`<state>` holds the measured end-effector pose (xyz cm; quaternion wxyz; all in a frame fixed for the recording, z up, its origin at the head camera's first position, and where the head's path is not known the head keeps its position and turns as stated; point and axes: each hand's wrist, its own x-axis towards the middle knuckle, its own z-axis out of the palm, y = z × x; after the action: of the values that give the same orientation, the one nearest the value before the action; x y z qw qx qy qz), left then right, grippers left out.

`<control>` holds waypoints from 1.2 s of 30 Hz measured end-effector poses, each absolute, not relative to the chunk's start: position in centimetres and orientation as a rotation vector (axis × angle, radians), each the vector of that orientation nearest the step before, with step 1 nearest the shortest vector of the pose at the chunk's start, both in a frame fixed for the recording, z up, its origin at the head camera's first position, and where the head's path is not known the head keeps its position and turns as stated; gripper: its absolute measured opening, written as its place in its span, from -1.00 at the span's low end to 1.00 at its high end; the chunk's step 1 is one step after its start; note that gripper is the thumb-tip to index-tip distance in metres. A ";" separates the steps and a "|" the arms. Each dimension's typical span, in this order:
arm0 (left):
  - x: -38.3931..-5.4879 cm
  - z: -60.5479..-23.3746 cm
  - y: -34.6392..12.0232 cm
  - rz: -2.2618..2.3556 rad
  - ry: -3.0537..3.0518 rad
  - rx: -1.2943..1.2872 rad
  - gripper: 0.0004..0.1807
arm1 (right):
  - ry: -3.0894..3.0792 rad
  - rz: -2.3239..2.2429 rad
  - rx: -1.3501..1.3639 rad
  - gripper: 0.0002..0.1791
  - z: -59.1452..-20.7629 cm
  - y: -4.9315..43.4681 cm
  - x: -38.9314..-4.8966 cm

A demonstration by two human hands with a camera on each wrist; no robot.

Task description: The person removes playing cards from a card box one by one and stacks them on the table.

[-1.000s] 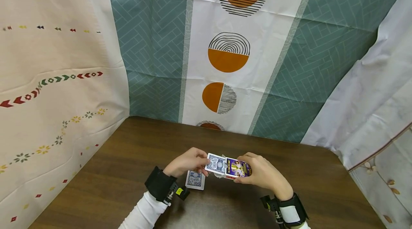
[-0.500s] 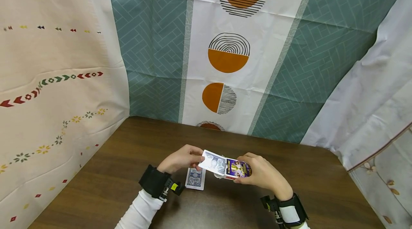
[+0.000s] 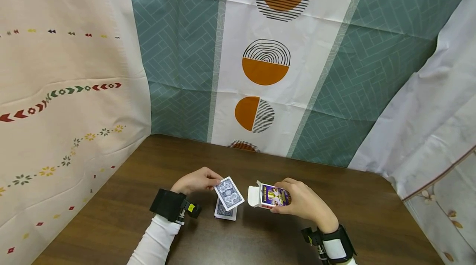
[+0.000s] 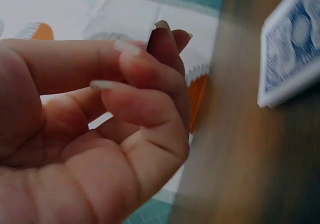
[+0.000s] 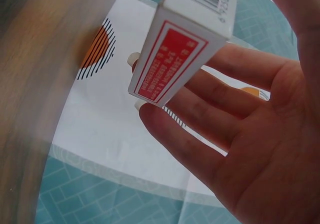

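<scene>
My left hand (image 3: 195, 181) pinches a playing card (image 3: 229, 194) by its upper left corner, its blue patterned back facing up. The held card hangs over a stack of playing cards (image 3: 225, 213) on the table and hides most of it. In the left wrist view that card is seen nearly edge-on at the fingertips, while the stack of cards (image 4: 295, 49) shows at the right. My right hand (image 3: 299, 196) grips a purple card box (image 3: 274, 195) from its right end. The box's white flap (image 3: 254, 196) is open toward the left; its red-and-white side (image 5: 172, 59) shows in the right wrist view.
The brown wooden table (image 3: 167, 157) runs back to a teal-and-white hanging cloth (image 3: 178, 62). A cream embroidered cloth (image 3: 74, 58) borders the left side, and a white cloth (image 3: 420, 103) the right.
My left hand has pulled the playing card out of the box and carried it left over the stack, turning it. My right hand keeps hold of the box in the same place.
</scene>
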<state>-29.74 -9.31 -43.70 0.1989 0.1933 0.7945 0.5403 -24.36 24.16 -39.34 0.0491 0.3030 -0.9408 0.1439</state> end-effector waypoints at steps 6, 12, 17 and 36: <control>-30.2 -44.9 -8.9 1.503 2.313 0.462 -0.82 | -2.882 0.446 0.913 -0.36 -39.5 24.3 -24.3; -30.4 -45.8 -7.6 1.485 2.466 0.270 -0.84 | -2.876 0.440 0.919 -0.35 -39.6 24.2 -24.6; -30.2 -46.3 -6.6 1.450 2.611 0.146 -0.81 | -2.875 0.438 0.926 -0.37 -39.6 24.2 -24.7; -29.7 -47.2 -5.4 1.085 2.957 0.022 -0.71 | -2.891 0.437 0.931 -0.38 -40.0 24.1 -24.7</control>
<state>-29.66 -5.38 -47.16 -0.0040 0.0070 0.9388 0.3445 -24.73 24.09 -39.96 0.0364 0.3033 -0.9415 0.1424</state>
